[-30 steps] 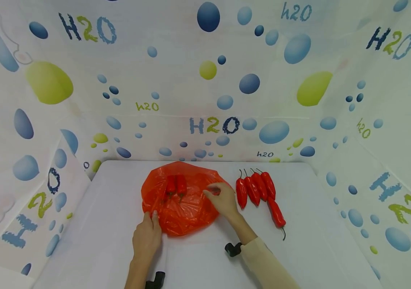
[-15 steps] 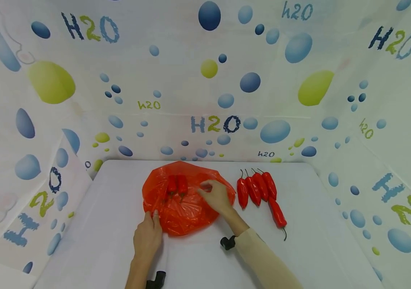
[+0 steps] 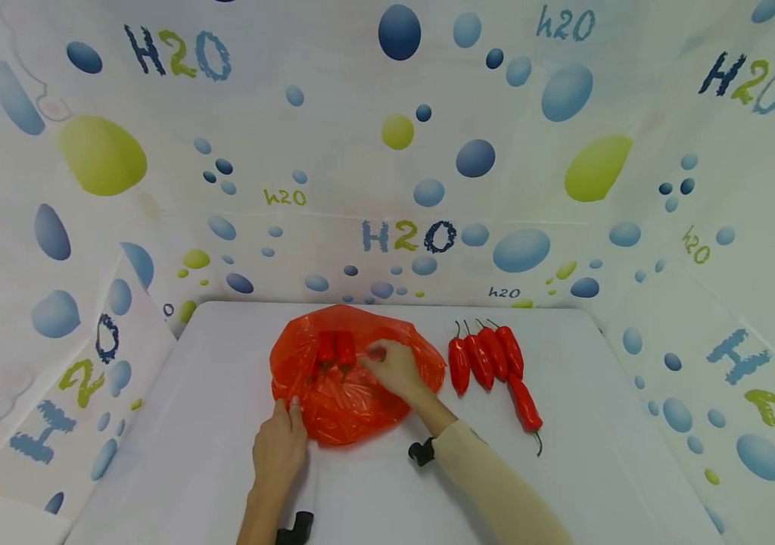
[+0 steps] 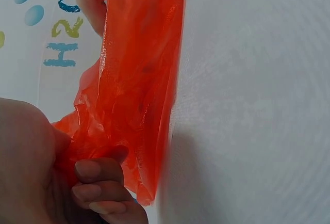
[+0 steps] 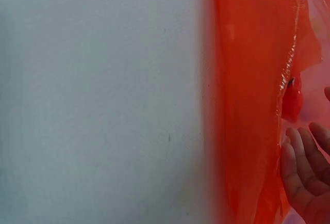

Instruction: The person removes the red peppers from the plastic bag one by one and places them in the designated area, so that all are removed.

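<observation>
My left hand (image 3: 280, 446) pinches the near-left rim of a thin red plastic bag (image 3: 353, 409); the left wrist view shows the thumb and curled fingers (image 4: 100, 190) against the crumpled film. Inside the bag lie two red chili peppers (image 3: 345, 350), stems toward me. My right hand (image 3: 394, 369) hovers over the bag's opening, just right of those peppers. Its fingers (image 5: 304, 167) are loosely bent and hold nothing in the right wrist view, where part of one red pepper (image 5: 293, 100) shows beyond the bag's rim.
Several red chili peppers lie right of the bag: a slanting row (image 3: 477, 359) at the back and a single pepper (image 3: 526, 405) touching it from below. All rest on a white table (image 3: 605, 454). Behind stands a white curtain (image 3: 333, 151) printed with blue and green spots.
My right hand has moved left across the bag's opening, nearer to the two peppers inside. The left hand keeps its hold on the rim, and the peppers outside lie unchanged.
</observation>
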Available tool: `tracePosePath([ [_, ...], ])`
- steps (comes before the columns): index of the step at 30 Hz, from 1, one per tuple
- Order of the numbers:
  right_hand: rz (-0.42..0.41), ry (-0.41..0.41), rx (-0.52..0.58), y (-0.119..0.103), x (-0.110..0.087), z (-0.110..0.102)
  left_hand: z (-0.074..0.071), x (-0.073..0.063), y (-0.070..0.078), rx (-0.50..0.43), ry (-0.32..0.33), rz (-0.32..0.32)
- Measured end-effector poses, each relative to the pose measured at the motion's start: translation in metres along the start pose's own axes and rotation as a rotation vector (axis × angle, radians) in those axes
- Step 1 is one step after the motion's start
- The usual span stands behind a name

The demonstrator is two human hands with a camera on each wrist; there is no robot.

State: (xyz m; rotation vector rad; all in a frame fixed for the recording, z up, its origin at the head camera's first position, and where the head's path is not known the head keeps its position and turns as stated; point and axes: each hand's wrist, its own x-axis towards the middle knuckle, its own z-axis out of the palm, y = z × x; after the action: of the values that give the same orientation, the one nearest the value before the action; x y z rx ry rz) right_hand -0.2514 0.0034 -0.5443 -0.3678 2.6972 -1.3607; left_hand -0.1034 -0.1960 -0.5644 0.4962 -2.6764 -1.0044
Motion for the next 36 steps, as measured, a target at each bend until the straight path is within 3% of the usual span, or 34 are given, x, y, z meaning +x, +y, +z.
tracePosePath([
  [7, 0.027, -0.053, 0.006, -0.001, 0.008, 0.012, 0.0, 0.002, -0.002, -0.002, -0.022, -0.011],
  [12, 0.11, -0.075, 0.049, -0.001, 0.014, 0.019, 0.001, 0.005, -0.004, 0.004, -0.027, -0.006],
  [19, 0.247, -0.047, 0.08, -0.005, 0.024, 0.032, 0.001, 0.008, -0.006, 0.015, -0.021, 0.002],
  [24, 0.317, -0.012, 0.027, -0.015, 0.025, 0.037, 0.001, 0.008, -0.006, 0.013, -0.023, 0.002],
  [29, 0.338, 0.016, -0.046, -0.017, 0.027, 0.044, 0.001, 0.009, -0.005, 0.009, -0.022, 0.002],
  [36, 0.295, 0.082, -0.102, -0.018, 0.027, 0.049, 0.0, 0.01, -0.004, 0.013, -0.018, 0.002],
])
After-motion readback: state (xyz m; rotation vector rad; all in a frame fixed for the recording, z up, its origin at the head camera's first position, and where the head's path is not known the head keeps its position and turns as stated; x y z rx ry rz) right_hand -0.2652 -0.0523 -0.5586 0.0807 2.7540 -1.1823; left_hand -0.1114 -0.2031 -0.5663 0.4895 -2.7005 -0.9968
